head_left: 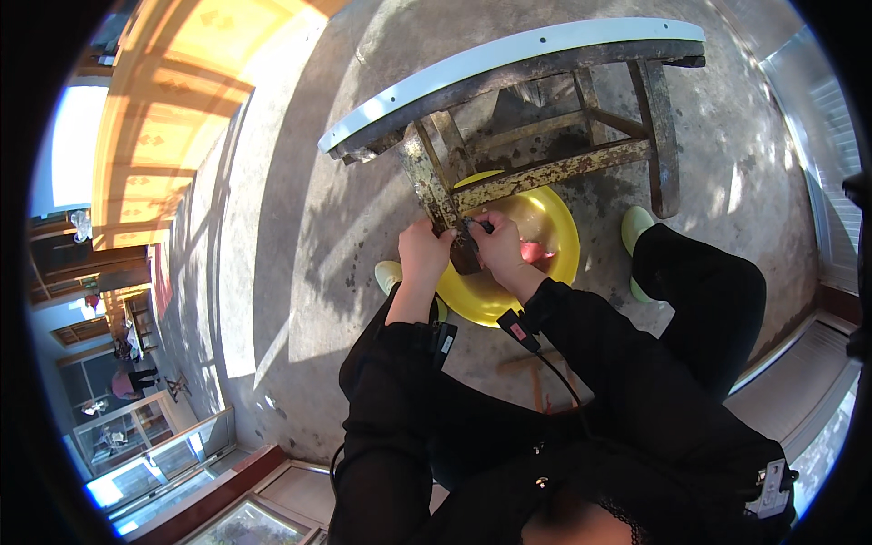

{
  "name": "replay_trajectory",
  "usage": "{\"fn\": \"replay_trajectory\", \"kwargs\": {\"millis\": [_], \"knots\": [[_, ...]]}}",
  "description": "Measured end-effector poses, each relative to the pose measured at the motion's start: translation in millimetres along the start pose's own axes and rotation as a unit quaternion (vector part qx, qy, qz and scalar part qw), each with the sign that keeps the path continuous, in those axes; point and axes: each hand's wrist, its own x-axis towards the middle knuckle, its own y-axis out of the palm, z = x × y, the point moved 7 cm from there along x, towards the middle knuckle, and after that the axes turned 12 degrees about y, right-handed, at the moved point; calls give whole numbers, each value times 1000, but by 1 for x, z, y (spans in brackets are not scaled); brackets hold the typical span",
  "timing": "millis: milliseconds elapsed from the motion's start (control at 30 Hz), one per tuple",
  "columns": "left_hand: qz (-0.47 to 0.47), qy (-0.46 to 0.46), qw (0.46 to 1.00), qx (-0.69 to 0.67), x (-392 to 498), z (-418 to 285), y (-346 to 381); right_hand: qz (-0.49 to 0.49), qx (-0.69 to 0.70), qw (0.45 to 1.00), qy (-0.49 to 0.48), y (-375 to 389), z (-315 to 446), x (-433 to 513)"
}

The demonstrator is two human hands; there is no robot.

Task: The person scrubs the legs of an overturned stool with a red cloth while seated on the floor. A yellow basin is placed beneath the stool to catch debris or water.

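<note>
A worn wooden bench (545, 174) with peeling yellow paint and a pale top edge stands in front of me. My left hand (424, 251) grips its near leg from the left, thumb against the wood. My right hand (499, 244) is at the same leg from the right, its fingers closed on a small dark object (485, 226) that I cannot identify. Below the hands, on the floor, a yellow plastic basin (571, 242) holds cloudy water, with a reddish cloth-like item (538, 253) in it. The bench's leg and rail hide part of the basin.
My shoes stand on the concrete floor (340, 231) either side of the basin. A small wooden piece (524, 364) lies near my lap. An orange-yellow wooden cabinet (146, 139) is at the left; farther off, a person (129, 383) bends near a small stool (177, 387).
</note>
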Motion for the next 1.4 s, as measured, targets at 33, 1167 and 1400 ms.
{"fn": "replay_trajectory", "kwargs": {"millis": [33, 1167, 1400], "knots": [[4, -7, 1000, 1, 0, 1, 0, 0, -4, 1000, -12, -1, 1, -4], [59, -30, 998, 5, 1, 0, 2, -152, -415, 848, -294, 15, 88, -45], [56, -17, 998, 20, 3, 0, 3, -153, -308, 833, -433, -1, 120, -57]]}}
